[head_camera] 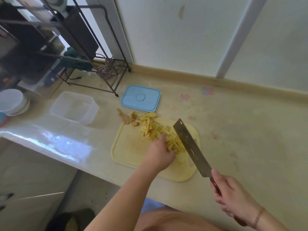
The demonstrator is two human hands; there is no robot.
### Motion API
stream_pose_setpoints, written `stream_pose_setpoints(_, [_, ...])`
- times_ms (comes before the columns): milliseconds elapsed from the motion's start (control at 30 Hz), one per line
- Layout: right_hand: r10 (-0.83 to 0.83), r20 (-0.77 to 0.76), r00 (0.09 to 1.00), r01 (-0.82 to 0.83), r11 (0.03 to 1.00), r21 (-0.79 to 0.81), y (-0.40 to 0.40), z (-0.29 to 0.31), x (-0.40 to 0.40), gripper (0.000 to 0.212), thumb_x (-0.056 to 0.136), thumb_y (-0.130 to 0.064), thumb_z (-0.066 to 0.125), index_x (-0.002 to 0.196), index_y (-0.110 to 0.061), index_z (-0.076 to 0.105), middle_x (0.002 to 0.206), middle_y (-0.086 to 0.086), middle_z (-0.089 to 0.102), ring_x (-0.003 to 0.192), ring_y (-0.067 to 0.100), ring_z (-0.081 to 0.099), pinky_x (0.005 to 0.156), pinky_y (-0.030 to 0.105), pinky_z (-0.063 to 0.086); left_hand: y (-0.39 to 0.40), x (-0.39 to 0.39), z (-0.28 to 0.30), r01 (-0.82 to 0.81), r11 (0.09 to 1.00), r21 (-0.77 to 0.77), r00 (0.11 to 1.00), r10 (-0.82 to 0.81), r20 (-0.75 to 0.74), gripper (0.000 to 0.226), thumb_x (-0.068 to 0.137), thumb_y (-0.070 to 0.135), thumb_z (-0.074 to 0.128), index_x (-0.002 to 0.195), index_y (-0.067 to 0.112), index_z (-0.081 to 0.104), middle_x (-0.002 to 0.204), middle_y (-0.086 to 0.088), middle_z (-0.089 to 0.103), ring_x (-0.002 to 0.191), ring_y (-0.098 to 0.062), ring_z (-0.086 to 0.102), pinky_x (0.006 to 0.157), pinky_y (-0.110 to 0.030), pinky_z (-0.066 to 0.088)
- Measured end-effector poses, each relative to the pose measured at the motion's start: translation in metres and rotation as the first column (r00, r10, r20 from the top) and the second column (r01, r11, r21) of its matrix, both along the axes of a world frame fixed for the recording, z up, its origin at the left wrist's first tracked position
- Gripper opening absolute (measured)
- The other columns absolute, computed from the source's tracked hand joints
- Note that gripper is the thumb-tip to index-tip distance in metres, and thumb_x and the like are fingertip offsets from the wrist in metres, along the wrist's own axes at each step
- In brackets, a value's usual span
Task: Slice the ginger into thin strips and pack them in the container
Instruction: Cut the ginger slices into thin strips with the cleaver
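Left hand (160, 151) on ginger slices (153, 126)

counter (233, 130): beige, stained with faint red marks | metal rack (93, 64): dark frame, stands at counter's far left | green cloth (75, 61): draped on rack's lower shelf | checked cloth (107, 68): bunched inside rack's foot | white bowls (14, 101): stacked, far left edge | wall (183, 39): pale, behind counter
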State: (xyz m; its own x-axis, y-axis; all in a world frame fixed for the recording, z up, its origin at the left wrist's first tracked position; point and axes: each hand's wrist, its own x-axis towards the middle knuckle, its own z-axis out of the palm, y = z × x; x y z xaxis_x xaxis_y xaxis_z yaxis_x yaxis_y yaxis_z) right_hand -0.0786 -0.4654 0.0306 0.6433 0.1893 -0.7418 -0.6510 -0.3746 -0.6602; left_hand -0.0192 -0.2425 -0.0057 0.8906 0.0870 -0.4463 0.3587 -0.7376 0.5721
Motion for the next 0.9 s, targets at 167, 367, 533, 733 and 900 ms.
stream_pose_setpoints(167, [0.111, -0.061, 0.992, -0.109, 0.993, 0.036, -0.009, 0.004, -0.008, 0.057, 0.079, -0.067, 0.036, 0.069, -0.011, 0.043, 0.054, 0.006, 0.031, 0.039, 0.014, 0.025, 0.041, 0.019, 0.021, 0.044, -0.011, 0.012, 0.167, 0.983, -0.075, 0.982, -0.172, -0.075, 0.054, 0.093, 0.013, 0.050, 0.146, 0.022, 0.047, 0.126, 0.008, 0.061, 0.109, -0.010, 0.063, 0.094, -0.029, 0.051])
stream_pose_setpoints(367, [0.428, 0.111, 0.897, -0.405, 0.895, -0.186, 0.001, -0.005, -0.011, 0.055, 0.092, -0.059, 0.037, 0.060, -0.016, 0.049, 0.048, -0.006, 0.050, 0.046, 0.003, 0.046, 0.055, 0.017, 0.040, 0.084, -0.001, -0.006, -0.044, 0.996, -0.075, 0.987, 0.055, 0.153, 0.039, 0.092, 0.000, 0.051, 0.116, 0.025, 0.069, 0.094, 0.012, 0.070, 0.076, -0.002, 0.066, 0.072, -0.026, 0.055])
stream_pose_setpoints(533, [0.496, 0.082, 0.865, -0.465, 0.851, -0.242, 0.016, -0.013, -0.011, 0.056, 0.094, -0.059, 0.038, 0.061, -0.016, 0.052, 0.047, -0.007, 0.054, 0.049, 0.000, 0.049, 0.063, 0.017, 0.044, 0.084, 0.018, -0.003, -0.065, 0.994, -0.093, 0.944, 0.092, 0.316, 0.026, 0.092, 0.010, 0.065, 0.111, 0.026, 0.072, 0.098, 0.016, 0.067, 0.084, 0.000, 0.060, 0.075, -0.010, 0.046])
stream_pose_setpoints(733, [0.506, 0.064, 0.860, -0.477, 0.842, -0.251, 0.027, -0.016, -0.010, 0.058, 0.093, -0.063, 0.037, 0.061, -0.017, 0.052, 0.049, -0.005, 0.055, 0.049, 0.001, 0.049, 0.060, 0.017, 0.043, 0.078, 0.050, -0.001, 0.159, 0.987, 0.036, 0.887, -0.159, 0.433, 0.026, 0.089, 0.007, 0.069, 0.112, 0.018, 0.074, 0.099, 0.011, 0.065, 0.083, -0.007, 0.057, 0.081, -0.023, 0.049])
stream_pose_setpoints(900, [0.407, 0.032, 0.913, -0.389, 0.891, -0.234, 0.019, -0.018, -0.008, 0.060, 0.086, -0.070, 0.037, 0.059, -0.017, 0.051, 0.050, -0.004, 0.052, 0.048, 0.007, 0.049, 0.056, 0.020, 0.043, 0.068, 0.071, -0.005, 0.420, 0.877, 0.234, 0.790, -0.480, 0.380, 0.026, 0.087, 0.013, 0.072, 0.112, 0.019, 0.074, 0.105, 0.002, 0.071, 0.100, -0.023, 0.057, 0.087, -0.040, 0.049])
